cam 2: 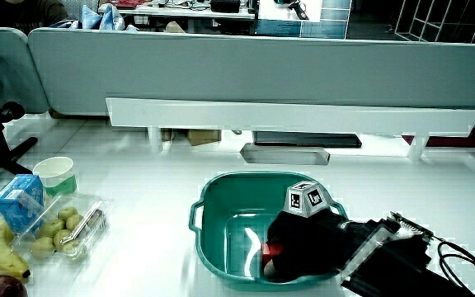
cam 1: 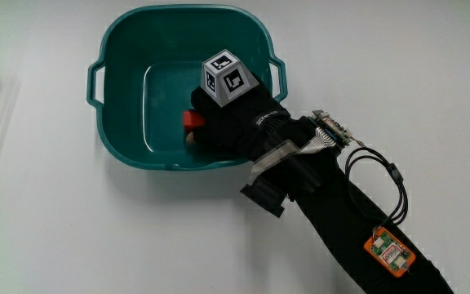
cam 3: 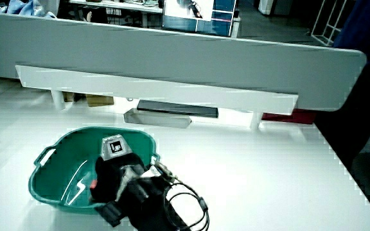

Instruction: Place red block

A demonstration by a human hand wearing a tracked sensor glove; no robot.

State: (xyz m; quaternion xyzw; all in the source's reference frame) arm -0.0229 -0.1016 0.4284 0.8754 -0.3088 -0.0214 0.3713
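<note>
Tabletop [cam 2: 138, 157], white and bounded by a low grey partition [cam 2: 246, 70], carries a banana [cam 2: 2, 252], blue carton [cam 2: 19, 202], paper cup [cam 2: 54, 173] and teal tub [cam 1: 129, 65], inside which the gloved hand [cam 1: 235, 122] grips the red block [cam 1: 192, 120].

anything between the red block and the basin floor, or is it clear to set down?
Nothing visible stands in the way. The hand is inside the teal basin with its fingers around the red block, low over the basin's bare floor. No other item shows in the basin; the spot directly under the hand is hidden.
</note>
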